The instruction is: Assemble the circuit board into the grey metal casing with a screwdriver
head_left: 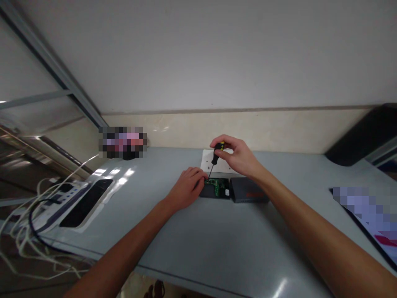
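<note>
My right hand (237, 155) is closed around the black and yellow handle of a screwdriver (215, 159). The screwdriver leans, its thin shaft pointing down to the upper left part of a green circuit board (217, 186). That board sits in a shallow black casing (207, 191) lying flat on the table. My left hand (188, 188) grips the casing's left end, with the fingertips close to the screwdriver tip. Whether the tip sits in a screw is too small to tell. A dark grey box-shaped cover (248, 191) lies against the casing's right side, below my right wrist.
Behind the casing lies a white sheet (204, 164) with several small dark specks, maybe screws. A phone (88, 203), a power strip (66, 200) and tangled cables (25, 244) occupy the left. A dark-edged flat item (362, 223) lies right; a black cylinder (359, 136) leans behind it.
</note>
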`<state>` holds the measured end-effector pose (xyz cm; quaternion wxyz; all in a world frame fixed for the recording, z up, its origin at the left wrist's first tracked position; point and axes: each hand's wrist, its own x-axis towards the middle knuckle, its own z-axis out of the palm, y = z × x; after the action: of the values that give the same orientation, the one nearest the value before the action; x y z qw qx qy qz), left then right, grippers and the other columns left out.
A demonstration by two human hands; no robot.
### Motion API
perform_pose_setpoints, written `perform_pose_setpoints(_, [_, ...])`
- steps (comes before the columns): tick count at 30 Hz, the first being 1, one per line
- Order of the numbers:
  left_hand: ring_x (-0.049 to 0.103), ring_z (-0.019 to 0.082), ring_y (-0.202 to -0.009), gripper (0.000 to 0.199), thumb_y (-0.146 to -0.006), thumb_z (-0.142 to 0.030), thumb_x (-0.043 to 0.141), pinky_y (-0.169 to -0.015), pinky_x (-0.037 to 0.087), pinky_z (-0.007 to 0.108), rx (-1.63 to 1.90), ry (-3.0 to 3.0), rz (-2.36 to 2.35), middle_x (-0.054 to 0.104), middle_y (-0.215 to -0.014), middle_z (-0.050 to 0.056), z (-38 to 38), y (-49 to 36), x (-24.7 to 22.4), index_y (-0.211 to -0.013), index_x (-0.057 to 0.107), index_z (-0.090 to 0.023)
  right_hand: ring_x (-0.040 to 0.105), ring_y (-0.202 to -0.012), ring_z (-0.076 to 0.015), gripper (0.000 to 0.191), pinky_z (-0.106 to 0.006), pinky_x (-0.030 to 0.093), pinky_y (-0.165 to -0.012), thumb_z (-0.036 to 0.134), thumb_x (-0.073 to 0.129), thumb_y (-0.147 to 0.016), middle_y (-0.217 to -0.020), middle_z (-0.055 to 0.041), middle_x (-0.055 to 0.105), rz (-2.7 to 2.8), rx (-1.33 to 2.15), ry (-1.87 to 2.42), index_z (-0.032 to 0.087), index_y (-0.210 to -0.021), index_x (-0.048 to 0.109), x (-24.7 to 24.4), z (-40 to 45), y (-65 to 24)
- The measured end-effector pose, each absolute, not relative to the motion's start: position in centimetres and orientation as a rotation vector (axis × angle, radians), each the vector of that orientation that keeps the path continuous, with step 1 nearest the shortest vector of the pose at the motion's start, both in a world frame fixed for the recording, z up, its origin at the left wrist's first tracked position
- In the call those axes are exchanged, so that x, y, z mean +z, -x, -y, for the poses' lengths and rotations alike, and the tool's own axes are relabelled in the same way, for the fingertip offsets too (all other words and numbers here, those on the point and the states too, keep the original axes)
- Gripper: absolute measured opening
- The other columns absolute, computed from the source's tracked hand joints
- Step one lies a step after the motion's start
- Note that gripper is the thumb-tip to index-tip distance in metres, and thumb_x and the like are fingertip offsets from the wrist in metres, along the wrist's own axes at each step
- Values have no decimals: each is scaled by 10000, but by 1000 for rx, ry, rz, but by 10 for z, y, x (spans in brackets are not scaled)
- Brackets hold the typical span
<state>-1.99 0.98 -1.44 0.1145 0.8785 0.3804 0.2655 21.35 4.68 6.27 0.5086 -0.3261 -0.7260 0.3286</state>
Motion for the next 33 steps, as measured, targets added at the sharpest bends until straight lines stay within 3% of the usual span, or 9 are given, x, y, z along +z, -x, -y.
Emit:
perform_pose_setpoints(3, [610,251,-1079,235,-1124,-226,442,-964,474,436,780,-2575,-1113,726,-1142,70,-9,19,-13,-1135,676,-230,691,-1064,-232,228,-457,505,-1028,241,667,-886,-1085,-48,762,1738,898,721,253,-1104,733,64,-47,-215])
perform_pose_setpoints(8, [615,254,-1088,236,-1116,-229,447,-966,480,437,773,-2571,-1132,730,-1149,70,-10,19,-13,-1133,682,-241,677,-1041,-251,100,-487,501,-1026,320,782,-848,-1051,-47,747,1768,827,810,252,-911,743,67,-45,-216])
perform_pose_setpoints(14, [616,252,-1084,240,-1119,-231,440,-974,482,436,787,-2577,-1114,730,-1141,73,-10,20,-14,-1131,679,-233,689,-1072,-239,237,-472,493,-1041,215,681,-868,-1088,-43,756,1757,862,731,258,-1094,738,67,-43,-214])
perform_pose_setpoints(17, [613,254,-1092,229,-1116,-224,450,-968,480,436,783,-2577,-1120,729,-1150,71,-10,20,-14,-1145,676,-232,673,-1085,-241,112,-469,497,-1045,321,718,-901,-1110,-49,737,1709,865,750,255,-991,729,64,-43,-212])
perform_pose_setpoints(20, [615,253,-1091,230,-1115,-222,448,-975,482,435,776,-2585,-1124,728,-1144,71,-10,19,-14,-1131,678,-234,675,-1056,-249,143,-467,519,-1013,351,798,-853,-1054,-54,732,1706,816,792,247,-910,719,64,-45,-213])
perform_pose_setpoints(25, [618,252,-1073,234,-1116,-228,446,-959,481,432,771,-2590,-1121,730,-1135,69,-10,19,-13,-1129,680,-235,697,-1042,-229,200,-454,528,-1014,332,740,-900,-1080,-52,757,1696,978,707,255,-1080,702,64,-46,-215])
perform_pose_setpoints(30, [615,252,-1073,235,-1116,-225,445,-963,480,434,780,-2597,-1115,730,-1140,68,-10,20,-13,-1133,678,-238,666,-929,-211,174,-412,541,-920,381,776,-890,-977,-32,711,1687,900,784,238,-921,682,64,-45,-213])
perform_pose_setpoints(33, [614,251,-1076,234,-1121,-230,442,-960,476,434,776,-2592,-1122,731,-1142,66,-10,20,-14,-1130,676,-236,684,-960,-220,181,-429,533,-946,318,762,-863,-993,-35,734,1672,943,741,245,-1016,697,63,-46,-212])
